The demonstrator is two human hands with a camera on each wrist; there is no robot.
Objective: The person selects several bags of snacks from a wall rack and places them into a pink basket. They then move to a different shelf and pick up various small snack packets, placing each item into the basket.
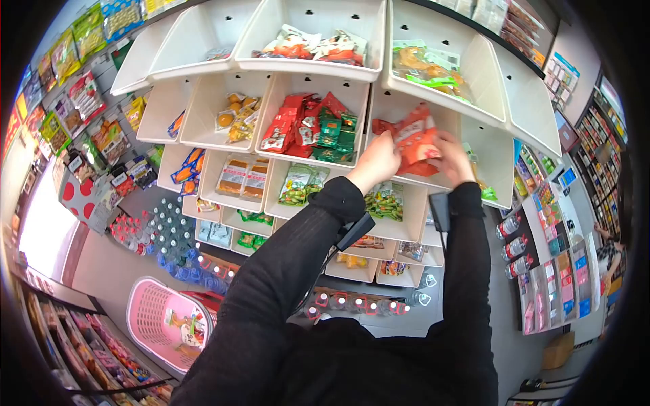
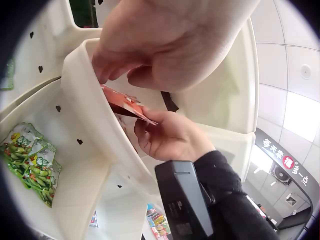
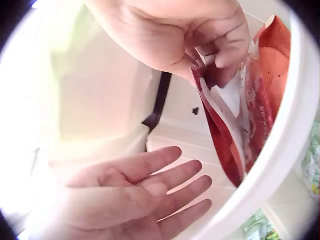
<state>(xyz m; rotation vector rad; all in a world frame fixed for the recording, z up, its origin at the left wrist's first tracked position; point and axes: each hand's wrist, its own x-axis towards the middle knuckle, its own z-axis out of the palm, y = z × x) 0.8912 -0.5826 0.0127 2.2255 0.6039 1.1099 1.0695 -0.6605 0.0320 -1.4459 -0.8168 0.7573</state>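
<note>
Orange-red snack bags (image 1: pixel 416 139) stand in a white bin (image 1: pixel 387 101) in the second row, right of centre. My right hand (image 1: pixel 455 158) pinches the edge of one red snack bag (image 3: pixel 220 132) between curled fingers and thumb. Beside the bags, near the bin's left side, is my left hand (image 1: pixel 376 162). In the right wrist view the left hand (image 3: pixel 140 195) shows straight, spread fingers with nothing in them, apart from the bags. The left wrist view shows the right hand (image 2: pixel 172 135) at the end of the bag (image 2: pixel 127 104).
Neighbouring bins hold red bags (image 1: pixel 291 125), green bags (image 1: pixel 332 135), yellow packs (image 1: pixel 242 118) and green vegetable-print packs (image 1: pixel 384 203). Another bin (image 1: pixel 443 88) overhangs the hands. A pink basket (image 1: pixel 145 318) stands on the floor at lower left, near bottles (image 1: pixel 177 227).
</note>
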